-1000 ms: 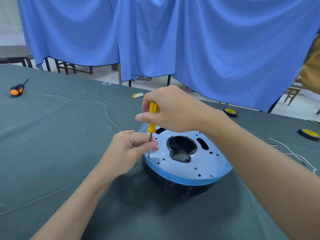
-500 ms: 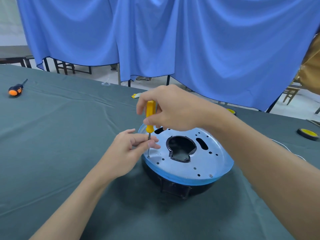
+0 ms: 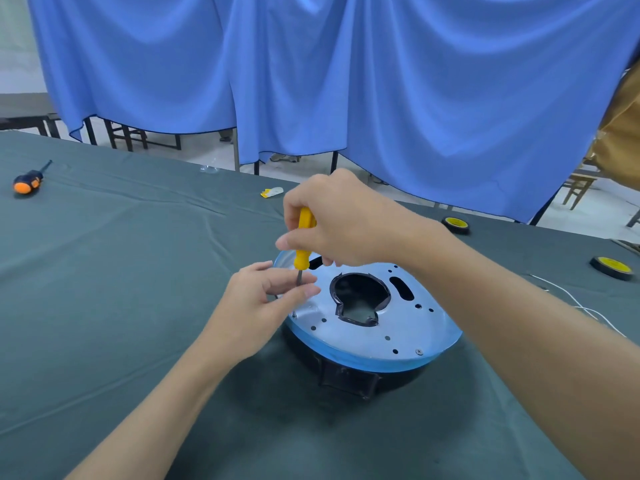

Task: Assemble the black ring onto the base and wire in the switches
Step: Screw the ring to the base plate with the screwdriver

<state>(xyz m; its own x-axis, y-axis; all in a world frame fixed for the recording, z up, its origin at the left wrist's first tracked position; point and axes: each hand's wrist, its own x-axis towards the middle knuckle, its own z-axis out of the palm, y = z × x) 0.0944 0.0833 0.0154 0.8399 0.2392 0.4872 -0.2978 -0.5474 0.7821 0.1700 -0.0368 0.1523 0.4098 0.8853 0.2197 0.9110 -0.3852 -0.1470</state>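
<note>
Since half a second ago the right hand (image 3: 346, 221) has rolled its fingers round the yellow screwdriver (image 3: 304, 233), one fingertip (image 3: 281, 242) now jutting left. It grips the handle, whose top is hidden in the palm. Just below, the left hand (image 3: 256, 306) pinches the shank. The tip meets the blue base (image 3: 398, 337) under the left fingers; what it bears on is too small to tell. Beneath the base, the black ring (image 3: 346, 379) shows only as a dark edge.
</note>
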